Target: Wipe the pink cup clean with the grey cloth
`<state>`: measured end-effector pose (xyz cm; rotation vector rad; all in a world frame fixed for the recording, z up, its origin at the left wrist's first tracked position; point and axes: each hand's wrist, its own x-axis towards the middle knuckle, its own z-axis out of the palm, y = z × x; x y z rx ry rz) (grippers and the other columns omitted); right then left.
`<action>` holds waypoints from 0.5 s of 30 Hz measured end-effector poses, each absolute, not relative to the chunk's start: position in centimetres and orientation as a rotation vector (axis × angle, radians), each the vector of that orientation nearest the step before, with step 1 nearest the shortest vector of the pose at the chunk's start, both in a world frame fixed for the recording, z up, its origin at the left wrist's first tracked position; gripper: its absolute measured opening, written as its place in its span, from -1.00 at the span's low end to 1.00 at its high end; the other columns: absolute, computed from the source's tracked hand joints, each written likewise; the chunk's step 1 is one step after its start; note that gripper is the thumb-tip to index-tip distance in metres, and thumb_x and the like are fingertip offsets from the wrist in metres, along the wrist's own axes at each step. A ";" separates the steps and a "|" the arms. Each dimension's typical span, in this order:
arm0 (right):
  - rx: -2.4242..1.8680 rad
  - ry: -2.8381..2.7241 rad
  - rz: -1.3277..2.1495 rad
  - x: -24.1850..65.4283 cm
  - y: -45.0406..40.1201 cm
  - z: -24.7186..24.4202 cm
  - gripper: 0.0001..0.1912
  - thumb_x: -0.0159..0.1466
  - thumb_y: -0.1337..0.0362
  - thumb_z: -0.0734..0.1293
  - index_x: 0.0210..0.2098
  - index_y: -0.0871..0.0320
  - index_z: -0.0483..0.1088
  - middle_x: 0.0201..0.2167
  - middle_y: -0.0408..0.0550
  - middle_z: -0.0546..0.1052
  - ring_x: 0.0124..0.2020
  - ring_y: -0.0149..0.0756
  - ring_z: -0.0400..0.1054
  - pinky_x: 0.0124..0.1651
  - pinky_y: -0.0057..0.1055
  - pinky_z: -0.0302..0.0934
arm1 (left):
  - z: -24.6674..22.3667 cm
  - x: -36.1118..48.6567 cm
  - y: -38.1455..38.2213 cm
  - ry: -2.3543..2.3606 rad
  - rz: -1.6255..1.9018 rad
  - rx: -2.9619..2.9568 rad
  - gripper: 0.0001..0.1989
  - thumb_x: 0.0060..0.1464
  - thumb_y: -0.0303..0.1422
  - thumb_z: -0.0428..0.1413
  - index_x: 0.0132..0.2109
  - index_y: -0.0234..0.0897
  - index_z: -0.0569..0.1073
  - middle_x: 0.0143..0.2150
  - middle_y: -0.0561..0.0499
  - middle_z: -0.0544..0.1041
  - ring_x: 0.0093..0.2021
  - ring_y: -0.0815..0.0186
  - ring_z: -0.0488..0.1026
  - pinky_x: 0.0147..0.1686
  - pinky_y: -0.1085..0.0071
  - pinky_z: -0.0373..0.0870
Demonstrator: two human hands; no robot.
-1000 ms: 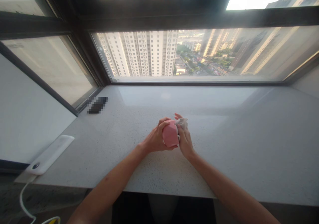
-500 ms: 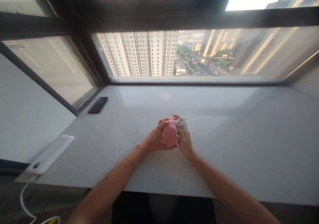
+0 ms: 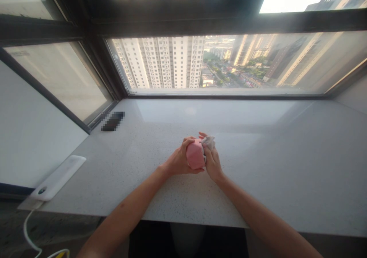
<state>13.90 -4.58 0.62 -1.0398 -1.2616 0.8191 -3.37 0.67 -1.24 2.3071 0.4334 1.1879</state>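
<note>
A pink faceted object, which looks like a small pot or cup, is held over the middle of the pale speckled counter. Around its left side wrap the fingers and thumb of my left hand. My right hand grips a crumpled whitish cloth and presses it against the object's right end. Part of the cloth bunches up above my right fingers. That end of the pink object is mostly hidden by the cloth and hand.
At the left edge lies a white power strip with a white cable hanging down. A dark pixelated item rests near the window corner. Dark window frames border the counter's back and left.
</note>
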 end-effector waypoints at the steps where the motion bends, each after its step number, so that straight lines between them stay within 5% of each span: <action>1: -1.041 -1.264 0.816 13.9 -4.6 0.6 -0.47 0.56 -0.10 0.22 0.34 0.05 0.40 0.28 0.10 0.53 0.20 -0.06 0.45 0.24 -0.13 0.34 | -1.2 -3.4 0.6 0.434 1.184 2.301 0.33 -0.18 -0.10 0.61 0.49 -0.02 -0.09 0.39 -0.36 0.25 0.46 -0.25 0.32 0.27 -0.16 0.51; 8: -1.063 -1.290 0.810 14.1 -4.4 0.5 -0.45 0.55 -0.13 0.21 0.35 0.02 0.42 0.30 0.11 0.53 0.25 0.00 0.44 0.37 0.00 0.24 | -1.7 -4.1 0.4 0.594 0.995 2.172 0.38 -0.23 -0.06 0.61 0.49 -0.08 -0.12 0.38 -0.39 0.35 0.19 -0.15 0.57 0.12 -0.03 0.56; 15: -1.054 -1.328 0.788 14.2 -4.5 0.4 -0.47 0.55 -0.12 0.21 0.33 0.00 0.44 0.30 0.11 0.53 0.25 0.00 0.44 0.35 -0.02 0.27 | -1.6 -4.3 0.4 0.547 0.891 2.017 0.33 -0.11 -0.05 0.56 0.54 -0.02 -0.15 0.27 -0.22 0.46 0.12 -0.03 0.60 0.14 0.00 0.55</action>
